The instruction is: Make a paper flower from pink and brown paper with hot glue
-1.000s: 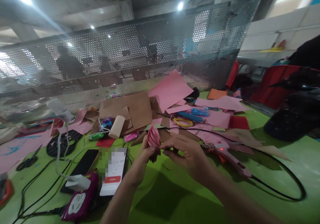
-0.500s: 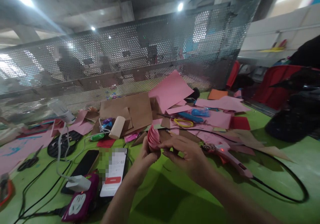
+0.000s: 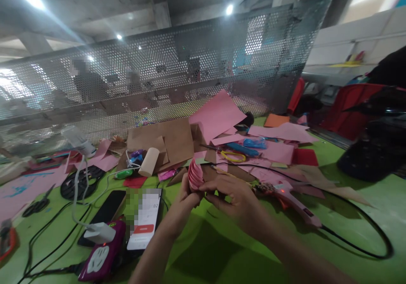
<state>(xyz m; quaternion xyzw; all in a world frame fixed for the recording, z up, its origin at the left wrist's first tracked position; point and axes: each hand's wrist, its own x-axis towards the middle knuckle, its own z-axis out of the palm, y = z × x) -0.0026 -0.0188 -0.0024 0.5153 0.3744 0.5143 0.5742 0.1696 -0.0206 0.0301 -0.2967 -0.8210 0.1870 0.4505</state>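
A layered pink paper flower stands upright between my hands, above the green table. My left hand is closed around its lower part, thumb towards me. From the right, my right hand reaches its fingertips to the flower's lower right side; index finger and thumb are bent close to the paper. Whether a loose piece sits between those fingertips is too small to see. Just right of my right hand, a pink glue gun lies with a red light on it.
Left are a lit phone, a dark phone, a purple power adapter and black scissors. Behind lie brown cardboard, pink paper, yellow-handled scissors and a paper tube. A black cable loops right.
My right hand has shifted slightly left, its fingertips pressing closer against the base of the flower. My left hand keeps its hold nearly unmoved.
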